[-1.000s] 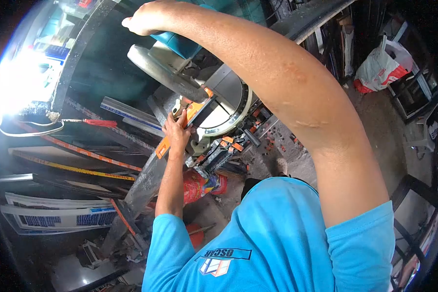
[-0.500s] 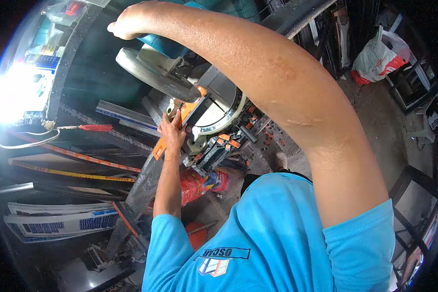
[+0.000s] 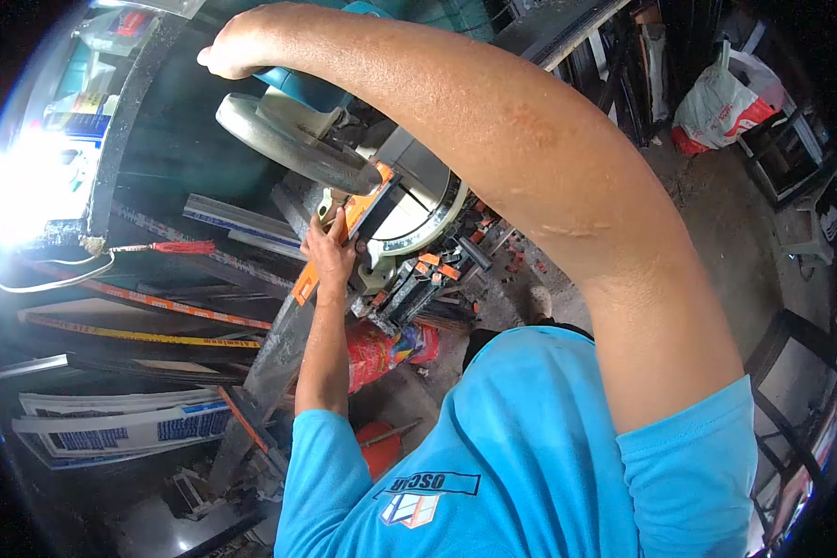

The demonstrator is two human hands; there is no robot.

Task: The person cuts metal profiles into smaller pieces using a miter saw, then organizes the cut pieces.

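My left hand (image 3: 331, 249) grips an orange-wrapped bar (image 3: 304, 282), which lies across the base of a teal miter saw (image 3: 302, 88). The bar's far end reaches beneath the saw's round metal guard (image 3: 293, 149). At the top left, my right hand (image 3: 235, 45) is at the saw's upper part, with its fingers mostly hidden behind the hand and forearm. The pale round saw table (image 3: 409, 219) shows to the right of the bar.
Long metal profiles (image 3: 149, 342) are stacked at the left, under a bright light. Orange offcuts (image 3: 437, 268) lie beside the saw base. A red and white bag (image 3: 724, 104) stands on the floor at upper right. A red patterned sack (image 3: 381, 353) sits below the saw.
The saw guard and my right hand have shifted very slightly left in the view. My left hand keeps its hold on the bar.
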